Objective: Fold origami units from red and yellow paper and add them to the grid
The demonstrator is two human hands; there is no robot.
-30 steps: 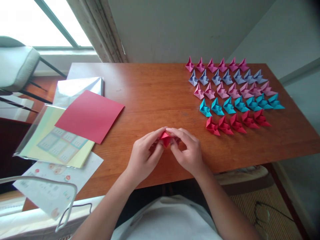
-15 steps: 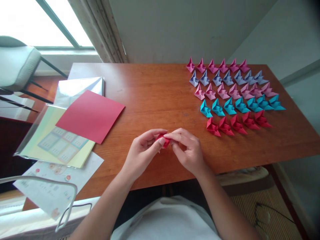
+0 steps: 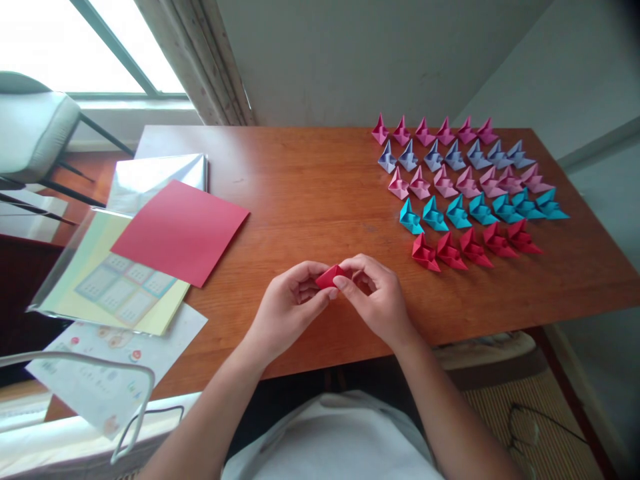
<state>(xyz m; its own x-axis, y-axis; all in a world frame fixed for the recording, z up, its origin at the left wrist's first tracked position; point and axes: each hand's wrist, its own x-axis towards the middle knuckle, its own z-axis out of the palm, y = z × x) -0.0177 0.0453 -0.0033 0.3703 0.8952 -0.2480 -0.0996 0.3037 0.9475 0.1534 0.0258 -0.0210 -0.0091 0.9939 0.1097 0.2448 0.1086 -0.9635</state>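
A small folded piece of red origami paper (image 3: 330, 276) is held over the table's front part, its point turned up. My left hand (image 3: 293, 300) pinches its left side between thumb and fingers. On the other side, my right hand (image 3: 375, 293) grips it, thumb on the front face and fingers curled behind. Part of the piece is covered by fingertips. To the right stands a row of red origami boats (image 3: 474, 248), with turquoise ones (image 3: 483, 209) behind. Farther back come rows of light pink (image 3: 466, 182), lavender (image 3: 455, 156) and deep pink (image 3: 425, 132) boats.
On the left of the wooden table (image 3: 300, 187) lies a red paper sheet (image 3: 183, 230) over a clear packet of pale yellow sheets (image 3: 175, 313) and a silvery pack (image 3: 160, 175). A printed paper (image 3: 180, 333) overhangs the front left edge. A chair (image 3: 40, 133) stands by the window.
The red folded piece has turned in my hands and now shows a flat triangular face. My right thumb has moved onto its front. The boats and papers stay in place.
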